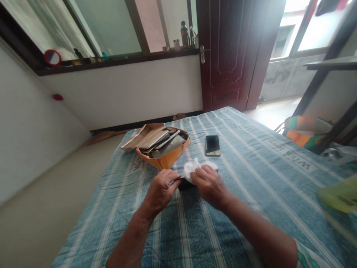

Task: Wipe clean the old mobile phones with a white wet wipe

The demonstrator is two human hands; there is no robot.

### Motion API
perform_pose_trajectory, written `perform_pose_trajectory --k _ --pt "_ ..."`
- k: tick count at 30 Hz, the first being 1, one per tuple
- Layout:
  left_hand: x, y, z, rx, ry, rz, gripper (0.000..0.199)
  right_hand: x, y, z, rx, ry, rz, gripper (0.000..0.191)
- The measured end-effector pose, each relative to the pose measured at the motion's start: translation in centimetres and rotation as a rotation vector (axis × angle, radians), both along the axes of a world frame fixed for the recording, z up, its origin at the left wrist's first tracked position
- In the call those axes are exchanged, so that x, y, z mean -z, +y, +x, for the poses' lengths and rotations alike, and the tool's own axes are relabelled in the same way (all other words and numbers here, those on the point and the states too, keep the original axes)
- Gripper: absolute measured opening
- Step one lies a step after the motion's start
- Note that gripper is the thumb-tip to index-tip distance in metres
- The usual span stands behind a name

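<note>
My left hand (163, 190) pinches the left edge of a flat black phone-like device (186, 184), which is held low over the bed. Crumpled white tissue (191, 171) is bunched in the fingers of my right hand (210, 184), pressed against the device. Much of the device is hidden by the tissue and fingers. Just beyond my hands, a dark smartphone (212, 144) lies flat on the striped sheet. To its left stands an open orange box (170, 158) packed with several flat devices, its lid folded back to the left.
A blue striped sheet (240, 156) covers the bed beneath everything. A yellow item (338, 195) lies at the right edge. Behind are a dark red door (225, 48) and a window sill (125, 61) bearing a flask (184, 35) and a red-framed mirror (52, 58).
</note>
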State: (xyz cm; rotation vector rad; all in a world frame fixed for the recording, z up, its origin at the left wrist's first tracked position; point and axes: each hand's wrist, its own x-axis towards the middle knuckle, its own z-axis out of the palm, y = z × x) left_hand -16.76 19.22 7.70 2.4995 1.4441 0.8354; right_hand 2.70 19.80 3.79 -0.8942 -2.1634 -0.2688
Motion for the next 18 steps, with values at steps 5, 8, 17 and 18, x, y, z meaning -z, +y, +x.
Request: perform_pose_trajectory --k 5,8,17,18 --pt "-0.3 0.2 0.0 0.012 0.009 0.03 0.014 0.0 0.3 -0.9 0.012 -0.052 0.019 0.026" --pt "-0.1 0.5 -0.1 0.007 -0.021 0.033 0.013 0.2 0.7 1.6 0.03 0.037 -0.047 0.029" --pt "0.1 0.7 -0.2 -0.014 -0.024 0.032 0.015 1.8 2.0 5.2 -0.008 0.822 -0.581 0.016" --pt "0.0 0.7 -0.1 -0.018 -0.027 0.026 0.015 2.0 2.1 5.1 0.022 0.873 -0.614 0.017"
